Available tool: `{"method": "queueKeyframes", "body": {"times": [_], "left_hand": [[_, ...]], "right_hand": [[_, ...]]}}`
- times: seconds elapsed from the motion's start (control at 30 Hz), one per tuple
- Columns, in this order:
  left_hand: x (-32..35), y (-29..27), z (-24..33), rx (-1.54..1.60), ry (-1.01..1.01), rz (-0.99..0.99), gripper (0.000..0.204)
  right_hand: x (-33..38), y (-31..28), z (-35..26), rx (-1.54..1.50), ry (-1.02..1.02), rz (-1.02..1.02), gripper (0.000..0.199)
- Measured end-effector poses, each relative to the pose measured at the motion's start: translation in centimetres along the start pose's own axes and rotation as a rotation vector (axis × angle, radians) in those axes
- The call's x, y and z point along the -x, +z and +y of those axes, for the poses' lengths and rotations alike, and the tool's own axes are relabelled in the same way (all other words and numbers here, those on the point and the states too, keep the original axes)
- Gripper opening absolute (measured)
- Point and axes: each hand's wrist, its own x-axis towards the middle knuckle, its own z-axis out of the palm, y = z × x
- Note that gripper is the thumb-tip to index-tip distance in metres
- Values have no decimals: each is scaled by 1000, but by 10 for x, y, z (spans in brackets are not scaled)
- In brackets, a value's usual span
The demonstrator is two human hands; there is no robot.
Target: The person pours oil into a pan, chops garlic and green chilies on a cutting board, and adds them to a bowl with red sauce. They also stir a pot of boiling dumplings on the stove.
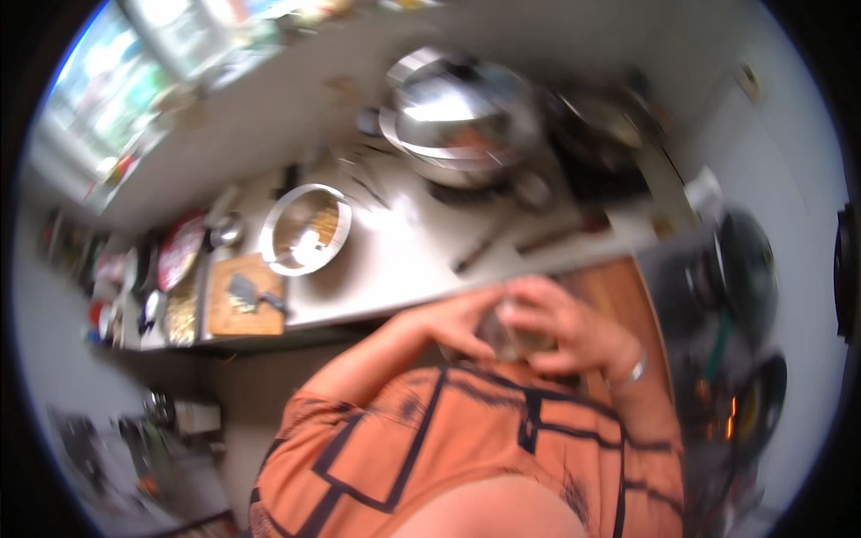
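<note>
My two hands are close together in front of my body, just off the counter's front edge. Curled from the left side, my left hand (459,320) grips a small greyish see-through container (492,332). My right hand (574,330) wraps round it from the right, with its fingers bent over the top. Motion blur and the fingers hide most of the container, so its exact kind and its contents cannot be made out.
On the light counter (386,264) are a metal bowl (269,235) with yellowish food, a wooden cutting board (224,300) bearing a cleaver (244,289), and a large lidded pot (430,157). Farther right are a dark pan (610,134) and a brown-handled utensil (565,235).
</note>
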Motion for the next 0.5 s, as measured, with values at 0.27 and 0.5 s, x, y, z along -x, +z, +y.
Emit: {"method": "queueKeyframes", "body": {"times": [0.27, 0.5], "left_hand": [[43, -16, 12, -355, -204, 160, 94], [52, -16, 39, -420, -313, 439, 92]], "right_hand": [[-54, 38, -6, 173, 589, -123, 81], [-80, 38, 25, 202, 154, 115, 76]]}}
